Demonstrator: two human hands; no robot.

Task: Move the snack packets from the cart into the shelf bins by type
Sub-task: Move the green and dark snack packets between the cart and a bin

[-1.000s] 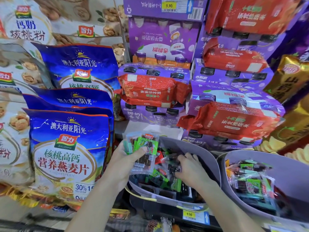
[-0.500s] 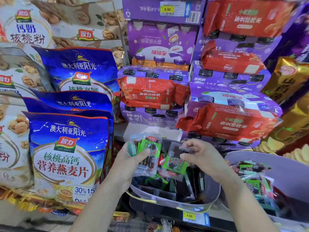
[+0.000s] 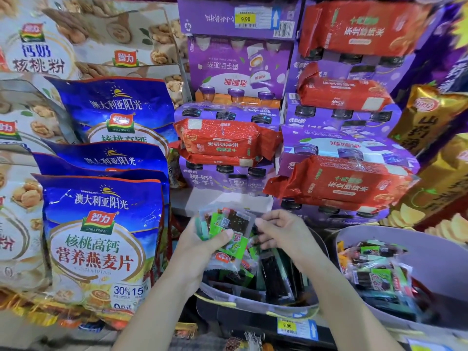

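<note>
Here, a fanned stack of small snack packets [image 3: 225,231], clear wrappers with green and red labels over dark contents, sits in the left hand [image 3: 202,239], whose thumb presses across the front of the stack while the fingers close behind it. The stack is held just above the near-left edge of a pale grey shelf bin [image 3: 253,301]. The right hand [image 3: 283,231] is beside it, fingers curled inward and touching the right edge of the held packets; whether it pinches one of them cannot be told. Below both hands, the bin holds more packets of the same kind [image 3: 273,272], lying loosely and overlapping. A second grey bin [image 3: 405,239] stands just to the right, apart from the hands, and contains a similar pile of green-and-dark packets [image 3: 374,272]. A yellow price tag reading 9.90 [image 3: 287,325] is fixed to the shelf edge under the first bin. Behind the bins, purple drink multipacks [image 3: 240,67] are stacked with red rice bags [image 3: 222,139] lying on and between them. To the left stand large blue oat-flake bags [image 3: 101,239], one in front of another, with cream walnut-powder bags [image 3: 33,51] further left and above. Gold crisp bags [image 3: 435,127] fill the right edge.
</note>
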